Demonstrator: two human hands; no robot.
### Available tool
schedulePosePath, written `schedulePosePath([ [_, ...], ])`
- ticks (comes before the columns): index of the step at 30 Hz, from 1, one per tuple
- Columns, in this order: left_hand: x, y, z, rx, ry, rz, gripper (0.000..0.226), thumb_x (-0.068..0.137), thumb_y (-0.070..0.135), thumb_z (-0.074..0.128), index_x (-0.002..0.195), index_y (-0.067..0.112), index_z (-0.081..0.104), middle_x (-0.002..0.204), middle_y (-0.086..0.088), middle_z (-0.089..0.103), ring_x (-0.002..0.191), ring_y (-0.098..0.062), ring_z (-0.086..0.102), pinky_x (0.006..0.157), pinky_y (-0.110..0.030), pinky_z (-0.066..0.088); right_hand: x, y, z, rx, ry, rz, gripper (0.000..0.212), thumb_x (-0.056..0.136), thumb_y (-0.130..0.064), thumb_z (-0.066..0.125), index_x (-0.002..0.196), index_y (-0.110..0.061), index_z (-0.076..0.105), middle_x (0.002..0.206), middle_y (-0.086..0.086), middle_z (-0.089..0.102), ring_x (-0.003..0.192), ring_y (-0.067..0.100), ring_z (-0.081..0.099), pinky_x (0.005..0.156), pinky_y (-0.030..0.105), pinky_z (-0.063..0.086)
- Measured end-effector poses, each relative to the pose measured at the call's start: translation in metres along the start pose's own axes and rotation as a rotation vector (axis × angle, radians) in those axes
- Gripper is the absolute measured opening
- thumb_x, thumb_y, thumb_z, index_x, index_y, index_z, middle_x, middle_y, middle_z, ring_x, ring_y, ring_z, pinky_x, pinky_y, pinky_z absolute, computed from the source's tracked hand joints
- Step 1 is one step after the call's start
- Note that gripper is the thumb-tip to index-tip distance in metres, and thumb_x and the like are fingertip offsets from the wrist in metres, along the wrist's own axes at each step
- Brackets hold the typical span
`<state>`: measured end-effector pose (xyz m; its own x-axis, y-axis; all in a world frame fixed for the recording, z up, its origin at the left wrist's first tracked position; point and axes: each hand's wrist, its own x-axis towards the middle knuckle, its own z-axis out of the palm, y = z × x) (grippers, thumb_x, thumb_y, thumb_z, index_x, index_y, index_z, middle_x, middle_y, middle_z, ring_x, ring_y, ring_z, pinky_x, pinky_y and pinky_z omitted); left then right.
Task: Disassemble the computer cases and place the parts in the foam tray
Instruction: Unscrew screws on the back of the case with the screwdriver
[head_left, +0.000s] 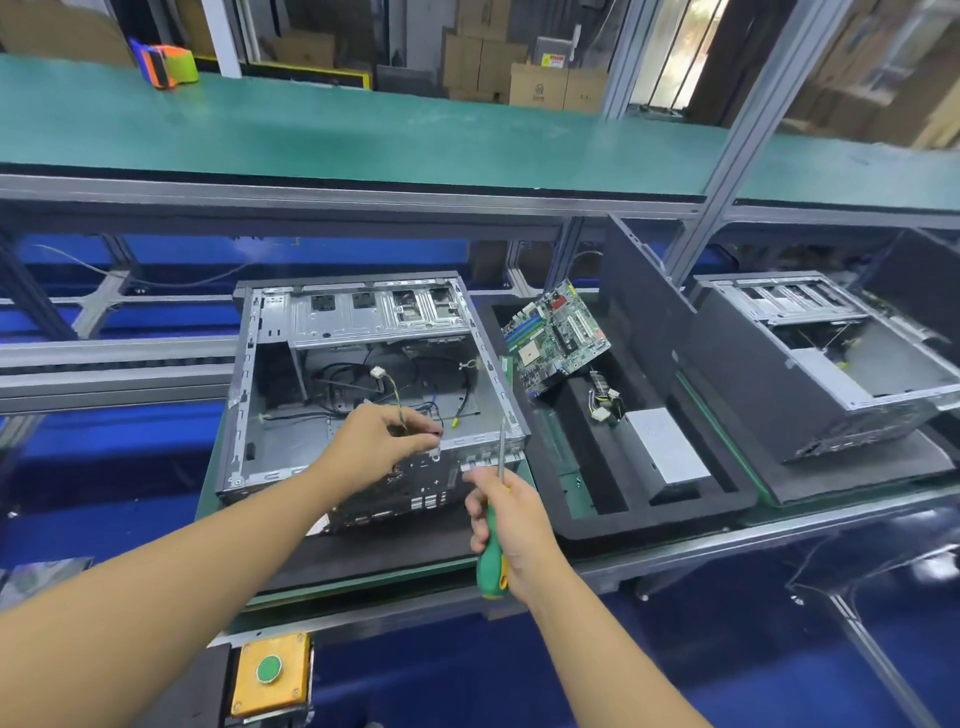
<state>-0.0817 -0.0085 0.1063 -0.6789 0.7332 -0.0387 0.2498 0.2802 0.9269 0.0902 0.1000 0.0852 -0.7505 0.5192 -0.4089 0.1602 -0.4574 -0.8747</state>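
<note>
An open grey computer case (270, 395) lies on its side in front of me, loose cables inside it. My left hand (376, 441) reaches over its near rear edge and pinches a small dark cable end there. My right hand (511, 525) grips a green-handled screwdriver (492, 558), shaft pointing up beside the case's rear corner. To the right sits the black foam tray (670, 512), holding a green motherboard (556, 338) propped at an angle, a silver power supply (667, 447) and a bundle of connectors (602, 402).
A second open case (831, 364) stands on a black pad at the far right, behind a leaning black side panel (644, 306). A yellow box with a green button (270, 670) sits at the bench's near edge. A green shelf (363, 130) runs overhead.
</note>
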Motion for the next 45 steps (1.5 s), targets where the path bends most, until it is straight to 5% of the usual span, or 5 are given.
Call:
schedulePosePath([
  [14,0.04,0.003,0.002,0.133,-0.32,0.154,0.049,0.075,0.014,0.086,0.116,0.034,0.068,0.075,0.009,0.074,0.066,0.0,0.061,0.066,-0.015,0.047,0.05,-0.031,0.015,-0.35,0.057,-0.009,0.022,0.095,-0.024,0.067,0.099,-0.002,0.063,0.072,0.006,0.073,0.045,0.011,0.048,0.043,0.025,0.044],
  [19,0.051,0.003,0.016,0.188,-0.256,0.293,0.028,0.068,0.017,0.091,0.087,0.022,0.071,0.068,0.016,0.072,0.069,0.002,0.065,0.066,-0.009,0.043,0.056,-0.039,-0.002,-0.408,0.08,-0.042,0.029,0.095,-0.023,0.067,0.098,0.005,0.063,0.073,0.009,0.073,0.045,0.013,0.048,0.043,0.026,0.043],
  [28,0.055,-0.016,0.0,0.39,-0.284,0.177,0.037,0.082,0.068,0.061,0.11,0.043,0.06,0.104,0.028,0.06,0.09,0.013,0.053,0.079,-0.017,0.042,0.085,-0.077,-0.092,-0.329,0.37,-0.016,0.003,0.092,-0.004,0.063,0.09,-0.003,0.064,0.076,0.013,0.069,0.045,0.011,0.046,0.042,0.025,0.041],
  [35,0.039,-0.029,-0.024,0.643,-0.398,0.07,0.048,0.067,0.092,0.04,0.099,0.057,0.05,0.102,0.044,0.053,0.087,0.017,0.052,0.075,-0.02,0.041,0.109,-0.067,-0.149,-0.529,0.468,0.319,0.029,0.092,0.012,0.05,0.116,-0.003,0.057,0.066,0.01,0.054,0.036,0.011,0.041,0.036,0.018,0.036],
  [45,0.04,-0.031,-0.024,0.644,-0.383,0.07,0.045,0.068,0.093,0.04,0.09,0.058,0.057,0.09,0.039,0.059,0.079,0.02,0.051,0.065,-0.019,0.038,0.085,-0.07,-0.108,-0.035,0.327,0.174,0.018,0.094,-0.015,0.041,0.099,-0.009,0.057,0.062,0.004,0.052,0.044,0.016,0.04,0.043,0.027,0.039],
])
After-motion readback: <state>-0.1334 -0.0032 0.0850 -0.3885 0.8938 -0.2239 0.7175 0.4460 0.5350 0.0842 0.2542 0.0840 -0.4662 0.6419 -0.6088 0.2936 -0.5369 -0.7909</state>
